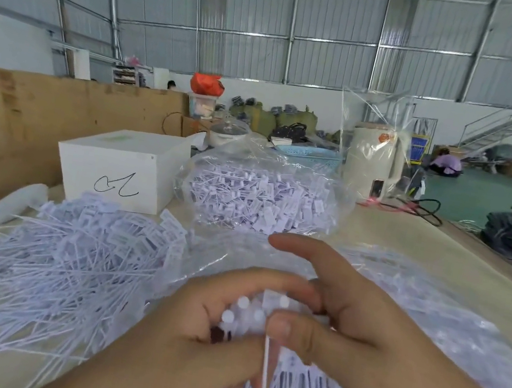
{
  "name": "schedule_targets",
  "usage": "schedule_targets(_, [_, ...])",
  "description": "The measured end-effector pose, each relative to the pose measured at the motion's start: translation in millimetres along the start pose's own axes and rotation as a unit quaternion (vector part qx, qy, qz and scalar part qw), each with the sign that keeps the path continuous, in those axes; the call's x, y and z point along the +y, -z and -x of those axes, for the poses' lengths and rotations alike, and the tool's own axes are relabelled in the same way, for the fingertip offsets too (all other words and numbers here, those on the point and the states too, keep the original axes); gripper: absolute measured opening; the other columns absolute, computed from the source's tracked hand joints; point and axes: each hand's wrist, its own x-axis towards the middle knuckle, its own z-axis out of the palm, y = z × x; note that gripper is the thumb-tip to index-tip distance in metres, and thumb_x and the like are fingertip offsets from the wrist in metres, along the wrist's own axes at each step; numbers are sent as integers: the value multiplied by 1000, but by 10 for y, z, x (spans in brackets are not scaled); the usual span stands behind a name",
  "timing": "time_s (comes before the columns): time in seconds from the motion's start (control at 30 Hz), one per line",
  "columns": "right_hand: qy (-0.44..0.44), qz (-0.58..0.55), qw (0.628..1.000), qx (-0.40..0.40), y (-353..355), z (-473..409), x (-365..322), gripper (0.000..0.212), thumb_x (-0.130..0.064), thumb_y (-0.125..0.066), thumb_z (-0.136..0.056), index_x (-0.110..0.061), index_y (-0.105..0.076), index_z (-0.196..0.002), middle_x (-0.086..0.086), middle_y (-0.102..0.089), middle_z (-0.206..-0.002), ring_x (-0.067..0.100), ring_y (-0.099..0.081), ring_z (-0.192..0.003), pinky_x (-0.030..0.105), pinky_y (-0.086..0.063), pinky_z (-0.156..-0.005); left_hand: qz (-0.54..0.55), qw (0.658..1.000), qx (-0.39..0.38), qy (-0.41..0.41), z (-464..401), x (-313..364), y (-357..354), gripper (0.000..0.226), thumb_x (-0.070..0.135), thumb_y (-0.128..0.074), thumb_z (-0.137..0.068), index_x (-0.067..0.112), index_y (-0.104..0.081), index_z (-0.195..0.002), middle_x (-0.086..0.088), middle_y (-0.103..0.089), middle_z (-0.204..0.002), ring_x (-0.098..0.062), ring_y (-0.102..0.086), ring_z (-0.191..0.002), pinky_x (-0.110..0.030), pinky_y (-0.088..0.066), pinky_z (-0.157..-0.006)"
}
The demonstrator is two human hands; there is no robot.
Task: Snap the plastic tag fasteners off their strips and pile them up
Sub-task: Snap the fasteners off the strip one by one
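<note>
My left hand (190,326) was curled around a bunch of white tag fasteners (255,313), the fingers wrapped over their round heads, so that grip was closed on the bunch low in the middle of my view. My right hand (359,335) came in from the other side. Its thumb (288,331) pressed against the top of the same bunch, and a thin white stem (265,366) ran down just below the thumb, but I could not tell whether the thumb pinched that stem. The right forefinger (306,250) stuck out nearly straight above the bunch, touching nothing. The stems of the bunch fanned downward toward me, blurred at the bottom edge.

To my left on the table (411,235) lay a loose pile of separated fasteners (73,250), heads toward the far side and stems spread toward me. Beyond my hands stood a clear plastic bag (261,194) full of more fasteners. More clear plastic with fasteners under it spread to my right (432,310). A white box (123,163) with a black scribble on its front sat beside the bag, behind the pile. Farther back stood a cream-coloured appliance (373,160) under a plastic cover and a light blue basket (309,155).
</note>
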Motion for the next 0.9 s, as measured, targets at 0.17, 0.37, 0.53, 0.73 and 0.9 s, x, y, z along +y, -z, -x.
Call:
schedule_targets(0.17, [-3,21,1000,1,-19,-16,-23,34,-54,-66,-78,-46,-58,-110,1,-68,-76,18,-55,-65,28,-41,-65,60,997,-53,5,10,49,63,23,16,-66,-74,22,-71,-96,4,-67,-69,-6,-59,-53,-16,-45,-47])
schedule_targets(0.37, [-11,25,999,-17,44,-5,-50,31,-47,-64,-84,-23,-60,-66,3,-45,-63,14,-44,-61,27,-33,-61,49,996,74,-17,0,38,162,19,25,-82,-55,24,-64,-61,2,-54,-47,-8,-52,-41,-15,-39,-42])
schedule_targets(0.53, [-18,24,998,63,-35,-35,-54,37,-44,-66,-85,-28,-52,-55,-14,-36,-51,2,-32,-47,15,-27,-48,39,988,145,-47,-34,2,99,17,28,-79,-57,25,-62,-59,5,-52,-48,-8,-50,-42,-16,-40,-43])
schedule_targets(0.73, [-8,-5,961,275,-43,-66,-62,51,-56,-60,-76,-11,-45,-57,-5,-31,-47,9,-27,-40,17,-29,-39,-17,959,277,-52,-81,-106,67,24,44,-74,-58,26,-58,-60,2,-54,-48,-9,-48,-42,-18,-38,-42])
schedule_targets(0.9, [-1,-38,996,77,15,-1,-79,13,-40,-71,-77,-31,-65,-83,-10,-50,-54,3,-39,-45,14,-32,-45,39,994,107,-4,-30,-10,135,30,31,-76,-63,37,-72,-92,6,-61,-58,-8,-54,-44,-17,-41,-42])
